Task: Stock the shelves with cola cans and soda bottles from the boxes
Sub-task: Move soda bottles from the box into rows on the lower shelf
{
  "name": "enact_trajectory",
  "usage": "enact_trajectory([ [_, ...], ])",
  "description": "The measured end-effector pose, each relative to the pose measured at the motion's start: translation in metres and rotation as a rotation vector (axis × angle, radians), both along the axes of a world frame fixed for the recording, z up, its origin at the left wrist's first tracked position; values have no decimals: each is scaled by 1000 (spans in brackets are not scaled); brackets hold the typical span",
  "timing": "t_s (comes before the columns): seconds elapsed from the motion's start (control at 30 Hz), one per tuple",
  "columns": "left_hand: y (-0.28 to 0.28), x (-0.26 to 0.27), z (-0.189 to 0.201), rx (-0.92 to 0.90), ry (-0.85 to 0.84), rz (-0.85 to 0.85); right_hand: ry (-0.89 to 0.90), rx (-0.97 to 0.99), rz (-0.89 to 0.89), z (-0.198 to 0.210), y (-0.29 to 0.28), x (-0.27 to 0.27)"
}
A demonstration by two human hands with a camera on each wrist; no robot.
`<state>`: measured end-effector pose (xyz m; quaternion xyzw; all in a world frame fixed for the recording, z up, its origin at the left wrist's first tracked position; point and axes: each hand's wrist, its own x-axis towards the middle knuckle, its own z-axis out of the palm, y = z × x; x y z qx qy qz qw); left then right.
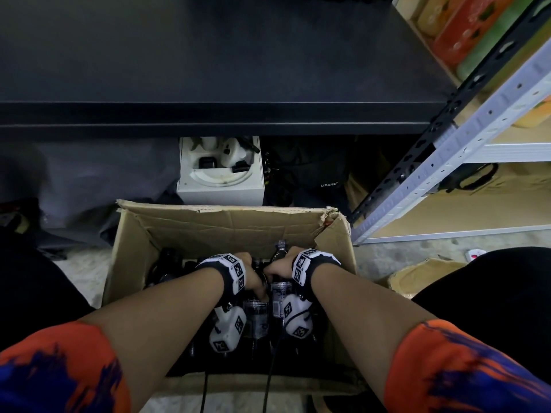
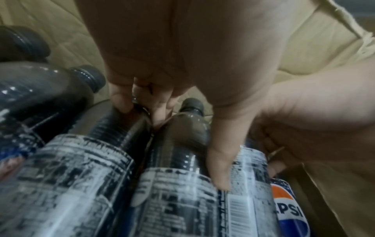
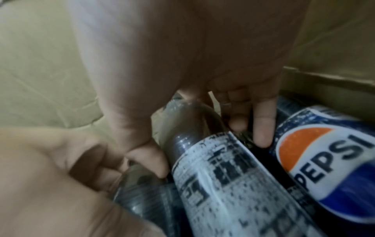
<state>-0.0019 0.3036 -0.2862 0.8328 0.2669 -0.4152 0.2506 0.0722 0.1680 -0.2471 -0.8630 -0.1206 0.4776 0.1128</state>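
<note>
An open cardboard box [image 1: 226,225] on the floor holds several dark Pepsi soda bottles. Both hands are down inside it, side by side. My left hand [image 1: 255,281] grips one bottle [image 2: 178,189] at its shoulder, thumb [image 2: 220,173] on the label and fingers [image 2: 121,102] curled down its other side. My right hand [image 1: 281,265] grips the neighbouring bottle [image 3: 223,184] just below the neck, thumb [image 3: 150,160] on one side and fingers [image 3: 262,128] on the other. The caps of both held bottles are hidden. A black shelf [image 1: 208,84] runs across above the box.
More bottles stand at the box's left [image 2: 30,99] and right [image 3: 328,168]. Behind the box sit a white case [image 1: 220,171] and a black bag [image 1: 313,174]. A white metal rack [image 1: 477,129] with colourful packs stands to the right. Crumpled cardboard [image 1: 423,275] lies by my right knee.
</note>
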Motion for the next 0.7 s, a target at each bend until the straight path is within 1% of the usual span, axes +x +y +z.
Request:
enact_trajectory([
  [0.07, -2, -2, 4, -66, -4, 33, -13, -31, 24, 10, -1, -1],
  [0.17, -5, -8, 15, -98, -1, 47, -42, -22, -44, 16, -6, -3],
  [0.23, -5, -11, 21, -106, -14, 27, -69, -17, -79, 18, -6, -6],
  [0.37, -4, -20, 24, -127, -100, 36, -109, 75, -114, 4, -10, 1],
  [0.43, -1, -24, 26, -133, -149, 55, -119, 155, -138, 21, -12, -5],
  [0.57, 17, -22, 32, -154, -296, 164, -136, 259, -133, 52, -20, -14],
  [0.63, 22, -27, 58, -181, -363, 214, -186, 314, -145, 61, -22, -14],
  [0.7, 22, -35, 94, -229, -418, 267, -222, 367, -168, 76, -24, -14],
])
